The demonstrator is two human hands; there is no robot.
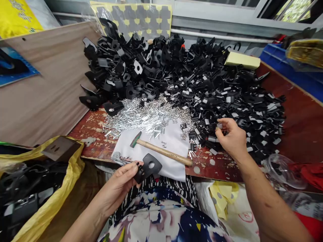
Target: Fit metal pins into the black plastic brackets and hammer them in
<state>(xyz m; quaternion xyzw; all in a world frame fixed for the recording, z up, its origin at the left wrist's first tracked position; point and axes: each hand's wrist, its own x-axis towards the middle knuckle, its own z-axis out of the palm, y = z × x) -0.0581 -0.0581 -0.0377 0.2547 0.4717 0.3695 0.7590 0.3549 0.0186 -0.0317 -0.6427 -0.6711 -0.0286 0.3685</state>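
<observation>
Apparently, the step in hand is picking out a part: the left hand point(126, 176) pinches a black plate point(156, 165) with a round hole near the hammer point(164, 153), at the near edge of the tabletop point(224, 169). The right hand point(232, 137), thumb and fingers curled close, is at a small clip point(219, 126) in the heap point(252, 111); whether it has hold, I cannot tell. Next seems to call for a fine pinch, plate steady.

The left hand point(126, 174) holds a holed black part point(146, 168).
</observation>
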